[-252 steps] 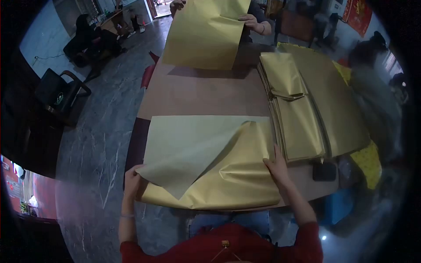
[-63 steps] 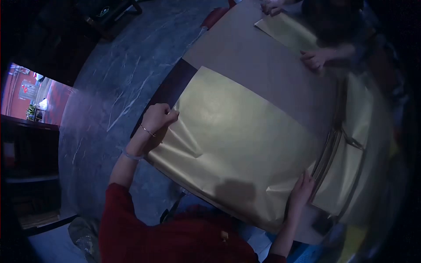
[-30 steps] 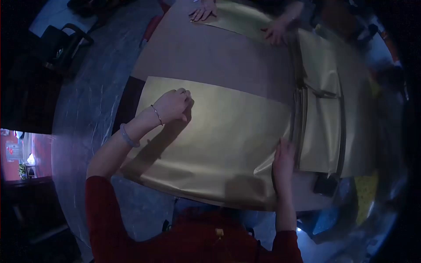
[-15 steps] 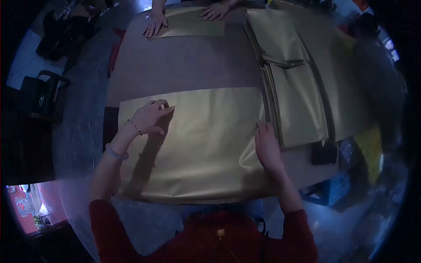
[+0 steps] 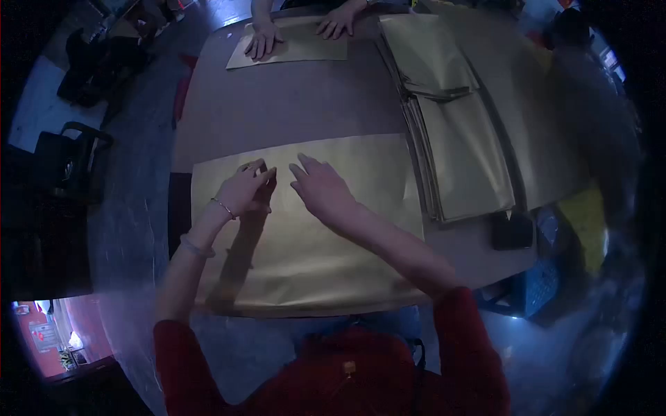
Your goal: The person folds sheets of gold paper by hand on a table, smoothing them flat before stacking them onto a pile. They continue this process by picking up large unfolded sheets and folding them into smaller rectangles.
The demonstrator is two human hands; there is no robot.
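A large gold sheet (image 5: 347,249), smooth with a sheen, lies spread across the near side of the table. Over its upper left part is my left hand (image 5: 244,191), fingers bent and thumb apart, casting a long shadow toward me. My right hand (image 5: 323,193) hovers close beside it, fingers stretched out and spread, near the sheet's far edge. Nothing shows in either hand. To the right lies a stack of folded gold sheets (image 5: 468,156), with another folded gold piece (image 5: 423,55) at its far end.
Across the table (image 5: 298,104), another person's two hands (image 5: 263,41) rest flat on a smaller-looking gold sheet (image 5: 309,47). A dark box-like object (image 5: 512,230) sits at the right near edge. Below that edge stands a blue plastic stool or basket (image 5: 531,291). A black chair (image 5: 62,156) is at left.
My right hand has left the sheet's right edge and moved left, beside my left hand. The crease near that edge has flattened. The other person's hands and sheet have shifted slightly.
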